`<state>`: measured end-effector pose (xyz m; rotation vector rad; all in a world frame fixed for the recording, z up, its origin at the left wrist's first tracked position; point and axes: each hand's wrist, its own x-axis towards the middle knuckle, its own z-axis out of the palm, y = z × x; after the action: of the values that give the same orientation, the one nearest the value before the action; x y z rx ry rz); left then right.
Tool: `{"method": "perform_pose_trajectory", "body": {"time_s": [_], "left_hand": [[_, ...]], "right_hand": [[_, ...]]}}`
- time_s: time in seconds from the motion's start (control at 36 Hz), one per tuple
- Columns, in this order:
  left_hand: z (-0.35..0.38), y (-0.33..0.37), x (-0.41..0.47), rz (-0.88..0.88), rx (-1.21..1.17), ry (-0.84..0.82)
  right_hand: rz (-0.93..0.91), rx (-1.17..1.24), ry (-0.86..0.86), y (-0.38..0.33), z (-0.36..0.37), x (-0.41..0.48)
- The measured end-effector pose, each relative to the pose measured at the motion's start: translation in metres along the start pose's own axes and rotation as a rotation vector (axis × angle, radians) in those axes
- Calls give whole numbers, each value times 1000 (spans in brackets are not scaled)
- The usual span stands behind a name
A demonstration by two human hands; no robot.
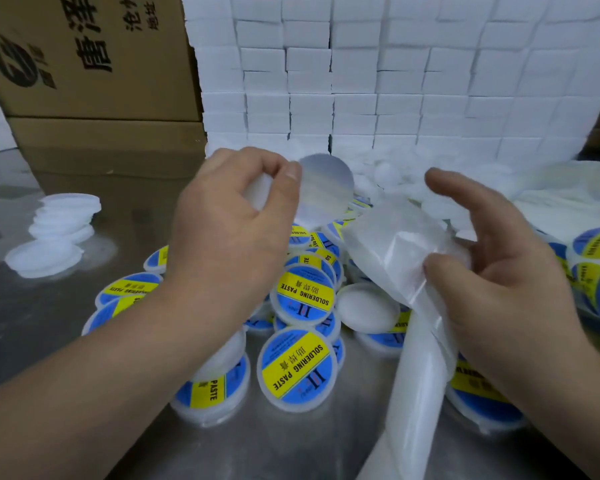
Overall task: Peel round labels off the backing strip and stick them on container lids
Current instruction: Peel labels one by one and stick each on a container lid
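My left hand is raised over the pile and pinches a round label by its edge between thumb and forefinger; the label's pale grey back faces me. A white piece, perhaps a lid, shows inside that hand's curled fingers. My right hand pinches the translucent white backing strip with its thumb, the other fingers spread above. The strip hangs down toward the front edge. Below both hands lie several lids with blue and yellow "SOLDERING PASTE" labels. One plain white lid sits among them.
A stack of blank white lids stands at the left on the steel table. Cardboard boxes rise at the back left, a wall of small white boxes behind. A plastic bag lies at the right.
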<state>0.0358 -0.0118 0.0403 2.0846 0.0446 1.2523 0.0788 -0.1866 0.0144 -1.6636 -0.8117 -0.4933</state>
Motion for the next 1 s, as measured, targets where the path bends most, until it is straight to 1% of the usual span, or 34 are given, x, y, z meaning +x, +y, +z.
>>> {"method": "perform_pose_trajectory", "body": {"time_s": [0.06,0.14,0.22,0.33,0.42,0.47,0.56,0.67,0.72,0.81,0.86,0.92,0.94,1.0], "left_hand": [[0,2,-4,62,25,-28],[-1,4,-6,142,59,-28],[-2,6,-7,180,72,-36],[-2,10,-11,216,109,-70],[-3,11,-11,241,126,-84],[-3,11,-10,265,132,-106],[-3,10,-10,310,140,-136],[-3,10,-9,325,147,-140],[-2,9,-8,304,176,-144],[0,8,-8,223,226,-164],[1,6,-7,200,271,-154],[2,5,-4,137,291,-137],[1,3,-3,90,255,-129],[0,3,-2,-24,70,-132]], "right_hand": [[-51,-50,18,-2,0,-1],[23,-12,-19,-6,1,-4],[62,9,-78,-8,2,-5],[121,152,-154,-11,0,-3],[256,292,-124,-6,0,-1],[295,326,-80,-4,-1,1],[303,298,-53,-7,0,1],[342,280,-18,-10,0,2],[347,261,-13,-10,0,3],[352,250,9,-9,1,3],[356,255,33,-9,0,4],[354,290,65,-9,-1,4],[349,311,78,-9,-2,4],[333,324,66,-11,-3,4]]}}
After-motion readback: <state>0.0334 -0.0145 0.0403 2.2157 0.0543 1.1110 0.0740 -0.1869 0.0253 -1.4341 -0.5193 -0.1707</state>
